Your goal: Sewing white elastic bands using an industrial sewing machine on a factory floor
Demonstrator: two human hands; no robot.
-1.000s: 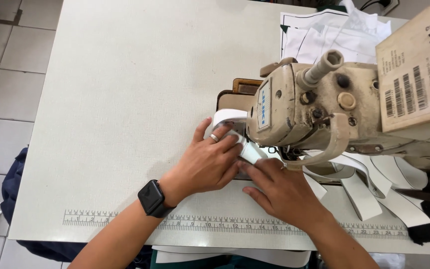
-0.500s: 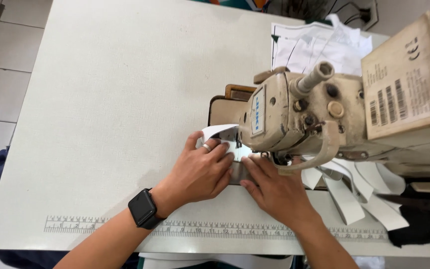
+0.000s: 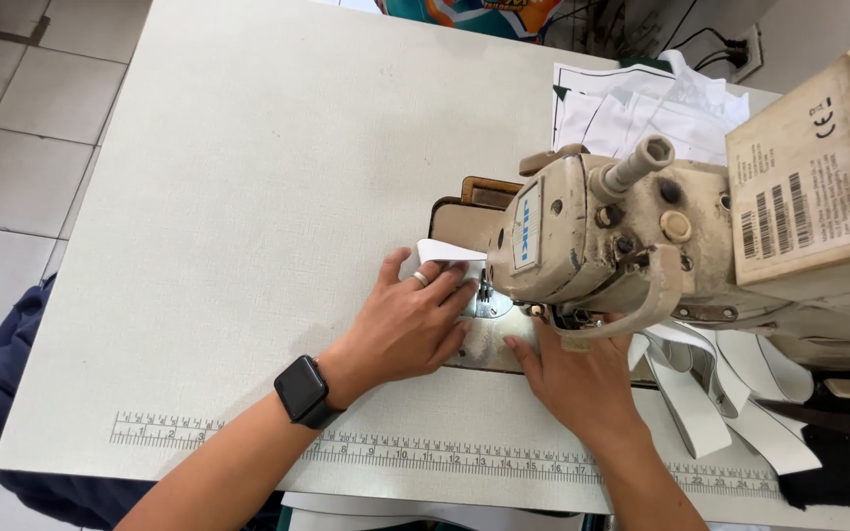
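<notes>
- Pressing flat on a white fabric strip (image 3: 442, 258), the left hand (image 3: 407, 323) lies at the middle of the frame with its fingers spread and laid down, not gripping; a ring sits on one finger.
- A black smartwatch (image 3: 300, 389) is strapped to the left wrist, lower left of centre.
- The right hand (image 3: 575, 379) rests palm down just right of the left one, fingers together and pointing up the frame toward the needle area; much of it is tucked under the machine head, so what its fingertips touch cannot be told.
- The strip's free end curls up just above the left fingers, and the rest runs under them toward the needle and the metal plate (image 3: 489, 339) set in the surface.
- A worn cream sewing machine (image 3: 602, 241) fills the right half of the frame, its head hanging over both hands.
- More white strips (image 3: 710, 393) trail off to the lower right, beside dark cloth (image 3: 843, 467) at the edge.
- White cut pieces (image 3: 641, 108) lie stacked at the upper right, behind the machine.
- The pale surface (image 3: 248, 177) carries a printed ruler (image 3: 395, 452) along its near edge.
- Grey floor tiles (image 3: 12, 118) show at the left, with dark blue cloth (image 3: 12, 393) below them.
</notes>
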